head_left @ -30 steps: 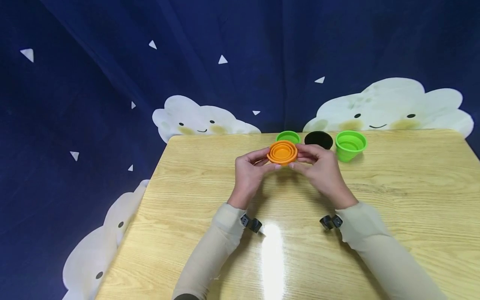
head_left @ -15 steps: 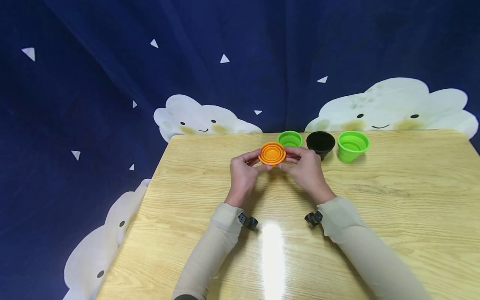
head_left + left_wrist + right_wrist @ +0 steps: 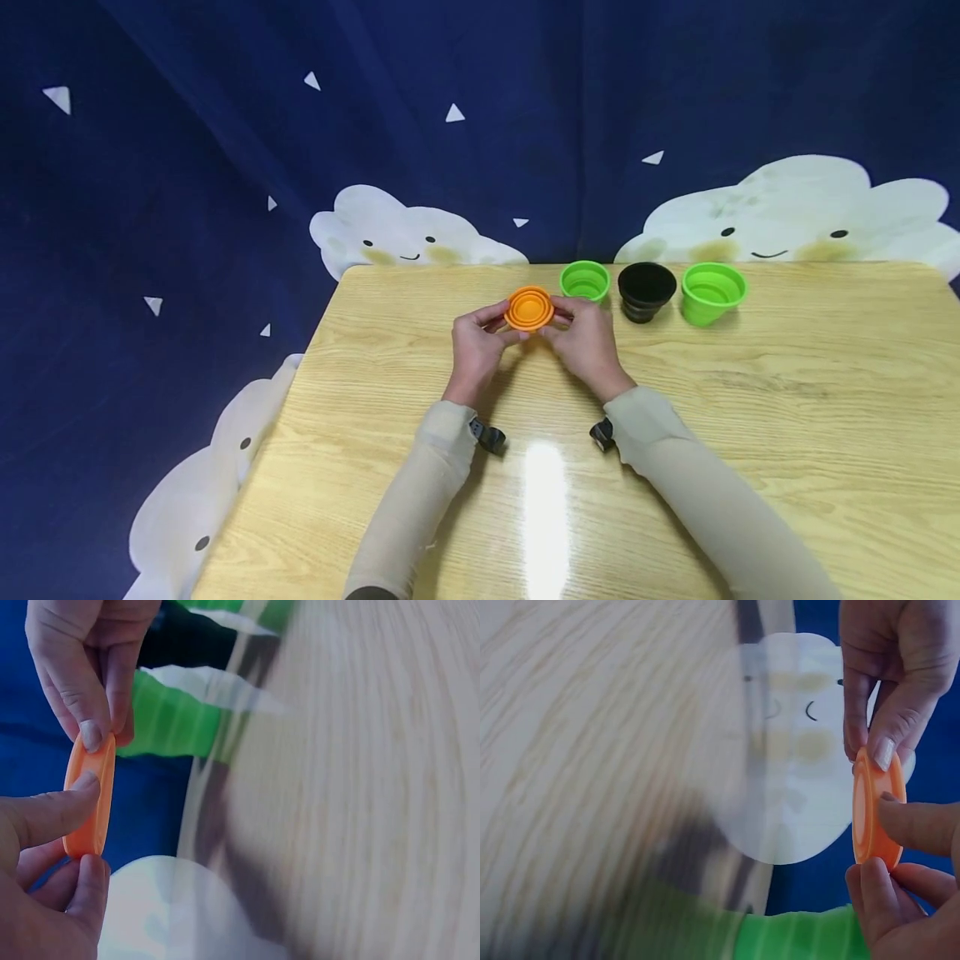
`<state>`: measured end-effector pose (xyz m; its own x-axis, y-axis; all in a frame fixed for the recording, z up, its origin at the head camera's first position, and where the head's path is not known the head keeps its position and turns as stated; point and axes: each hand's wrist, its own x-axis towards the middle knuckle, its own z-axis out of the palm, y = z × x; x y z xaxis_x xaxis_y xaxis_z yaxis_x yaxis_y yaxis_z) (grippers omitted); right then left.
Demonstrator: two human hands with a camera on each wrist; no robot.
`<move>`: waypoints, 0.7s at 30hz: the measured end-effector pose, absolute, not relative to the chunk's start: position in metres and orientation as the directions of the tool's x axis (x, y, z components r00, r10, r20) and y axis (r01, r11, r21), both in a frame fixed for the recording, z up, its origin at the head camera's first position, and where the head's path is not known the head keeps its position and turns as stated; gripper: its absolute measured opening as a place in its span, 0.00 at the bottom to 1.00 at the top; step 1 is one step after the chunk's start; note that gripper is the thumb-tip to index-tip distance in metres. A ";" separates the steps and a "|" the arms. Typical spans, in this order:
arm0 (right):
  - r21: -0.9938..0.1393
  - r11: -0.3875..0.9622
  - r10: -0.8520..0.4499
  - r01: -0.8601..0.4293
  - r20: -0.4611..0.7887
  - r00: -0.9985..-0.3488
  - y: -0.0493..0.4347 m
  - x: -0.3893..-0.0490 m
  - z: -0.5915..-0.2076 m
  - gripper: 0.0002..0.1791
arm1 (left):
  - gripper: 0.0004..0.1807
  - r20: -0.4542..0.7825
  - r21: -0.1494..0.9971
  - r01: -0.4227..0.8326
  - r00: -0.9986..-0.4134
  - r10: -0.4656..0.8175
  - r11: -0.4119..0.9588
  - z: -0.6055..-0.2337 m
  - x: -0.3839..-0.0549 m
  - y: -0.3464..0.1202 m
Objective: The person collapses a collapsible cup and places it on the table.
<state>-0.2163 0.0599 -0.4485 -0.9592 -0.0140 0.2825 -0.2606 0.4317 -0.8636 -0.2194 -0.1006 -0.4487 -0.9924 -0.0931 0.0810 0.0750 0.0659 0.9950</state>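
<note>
Between both hands, an orange collapsible cup [image 3: 530, 309] is held above the table, folded flat into concentric rings. My left hand [image 3: 476, 348] pinches its left rim with thumb and fingers. On the opposite rim, my right hand [image 3: 587, 340] grips it the same way. Seen edge-on in the left wrist view, the orange cup [image 3: 91, 799] is a thin disc, and the right wrist view shows the cup [image 3: 879, 806] from the other side. Just behind my right hand stands a green cup [image 3: 585, 281], its lower part hidden by that hand.
To the right, a black cup [image 3: 646, 290] and a second green cup [image 3: 711, 293] stand unfolded near the back edge of the wooden table [image 3: 810, 433]. A dark blue curtain [image 3: 480, 50] with white clouds hangs behind the table.
Both hands have shifted left with the orange cup, the right hand more than the left. The black cup and the left green cup show more fully now.
</note>
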 end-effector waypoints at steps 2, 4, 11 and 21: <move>-0.852 0.453 -0.020 -0.261 0.283 -0.959 0.057 -0.218 -0.451 0.26 | 0.31 0.075 0.995 0.067 -0.993 -0.095 0.079 -0.456 -0.223 -0.103; -0.831 0.489 -0.027 -0.266 0.291 -0.956 0.055 -0.219 -0.453 0.25 | 0.32 0.066 0.993 0.055 -0.993 -0.100 0.104 -0.462 -0.228 -0.104; -0.729 0.628 -0.058 -0.274 0.307 -0.950 0.048 -0.229 -0.459 0.24 | 0.32 0.031 0.984 0.013 -0.995 -0.099 0.180 -0.467 -0.240 -0.107; -0.659 0.711 -0.096 -0.246 0.255 -0.962 0.043 -0.237 -0.467 0.22 | 0.31 0.045 0.948 0.013 -0.995 -0.093 0.319 -0.472 -0.252 -0.109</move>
